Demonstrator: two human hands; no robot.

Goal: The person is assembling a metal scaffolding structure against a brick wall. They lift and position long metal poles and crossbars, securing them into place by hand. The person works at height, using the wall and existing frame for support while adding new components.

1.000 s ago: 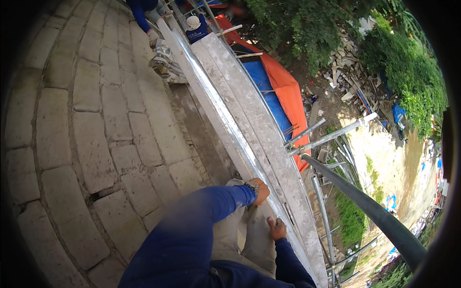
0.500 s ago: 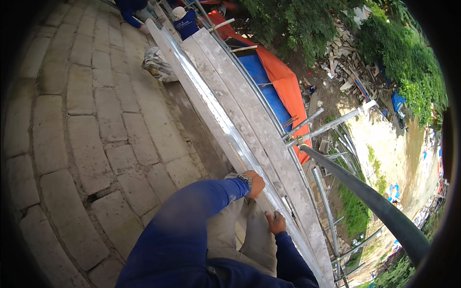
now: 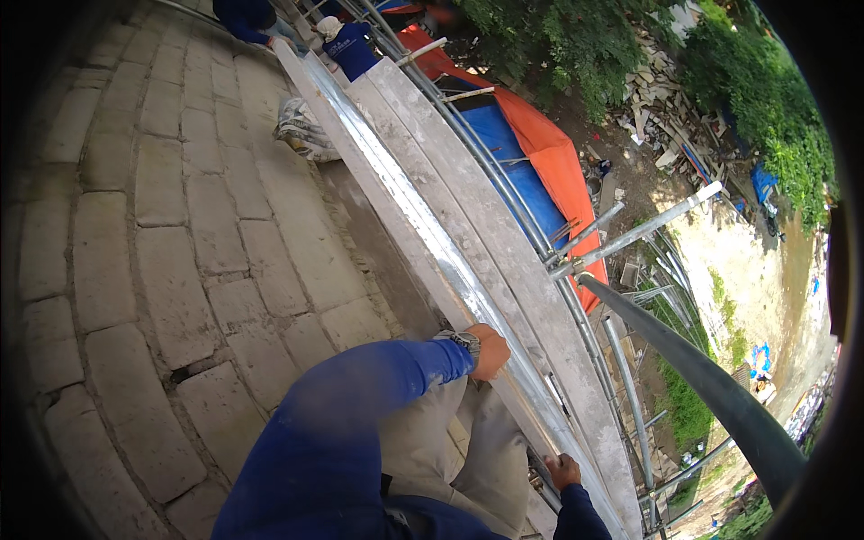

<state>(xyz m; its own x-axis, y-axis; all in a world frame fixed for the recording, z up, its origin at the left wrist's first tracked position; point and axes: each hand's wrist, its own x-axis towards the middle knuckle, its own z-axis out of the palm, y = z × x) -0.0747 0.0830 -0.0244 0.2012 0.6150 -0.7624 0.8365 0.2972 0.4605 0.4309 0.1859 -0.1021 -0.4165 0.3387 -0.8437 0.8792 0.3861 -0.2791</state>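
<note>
A long, straight board with a shiny metal strip [image 3: 396,198] along it runs from the far upper left to the lower right, beside the block wall. My left hand [image 3: 490,351], below a wristwatch [image 3: 463,342], is closed over the board's near edge. Farther down, toward the lower right, my right hand [image 3: 564,471] grips the same edge, its fingers partly hidden. At the far end, a co-worker's hand [image 3: 274,42] is at the board.
The stone block wall [image 3: 180,279] fills the left. Grey planks [image 3: 468,216] lie along the scaffold tubes [image 3: 621,236]. A second person [image 3: 349,49] in blue is at the far end. Lower ground lies right, with an orange tarp [image 3: 544,153]. A cloth sack [image 3: 306,130] lies by the wall.
My right hand has moved down along the board, toward the lower right, away from my left hand. The left hand keeps its hold. The whole view has shifted slightly.
</note>
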